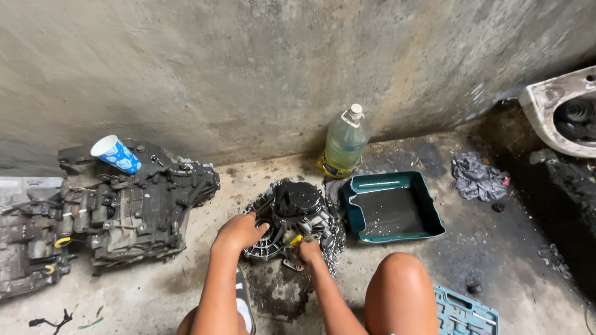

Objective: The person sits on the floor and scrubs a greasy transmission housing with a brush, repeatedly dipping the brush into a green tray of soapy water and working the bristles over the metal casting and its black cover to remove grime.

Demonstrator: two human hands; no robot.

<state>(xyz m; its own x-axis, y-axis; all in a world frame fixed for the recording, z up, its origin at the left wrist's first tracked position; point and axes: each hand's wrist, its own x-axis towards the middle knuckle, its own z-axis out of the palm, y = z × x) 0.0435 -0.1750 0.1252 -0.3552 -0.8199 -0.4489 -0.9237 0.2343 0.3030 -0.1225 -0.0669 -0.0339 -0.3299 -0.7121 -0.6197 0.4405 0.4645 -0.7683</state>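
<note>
Gripping greasy housing (297, 214), right hand (310, 251) fingertips hidden — tool unclear

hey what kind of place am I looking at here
Probably an informal car repair spot: a greasy gearbox housing under both hands on an oil-stained concrete floor, a larger transmission unit beside it, and a teal drain tray.

two hands (241, 231), one gearbox housing (297, 214), one bottle (345, 142), one tray (391, 208), one cup (116, 154), one rag (477, 178).
</note>
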